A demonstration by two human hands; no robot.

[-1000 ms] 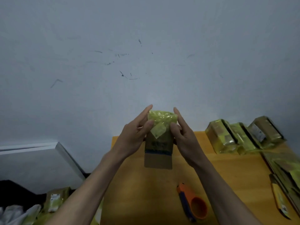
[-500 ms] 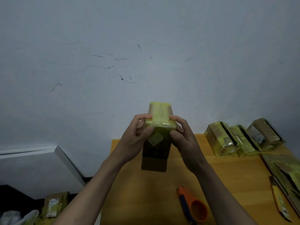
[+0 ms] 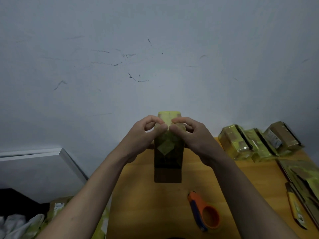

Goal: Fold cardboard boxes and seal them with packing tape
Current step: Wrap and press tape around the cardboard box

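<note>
A small brown cardboard box [image 3: 167, 171] is held upright above the wooden table [image 3: 155, 209], its top end wrapped in yellow-green tape. My left hand [image 3: 146, 133] and my right hand [image 3: 188, 135] grip it near the top from either side. Both thumbs press the tape on the near face, close together, while the curled fingers hook over the top edge. An orange tape dispenser [image 3: 205, 213] with a blue handle lies on the table below and right of the box, untouched.
Several taped boxes [image 3: 257, 144] stand in a row at the table's back right. Flat yellow-taped packs [image 3: 303, 185] lie along the right edge. More packs and white cloth [image 3: 22, 223] sit on the floor at lower left. A scuffed grey wall is close behind.
The box has tipped so its taped top end faces me more. My fingers went from lying straight along its sides to curling over the top, and both thumbs came together on the tape.
</note>
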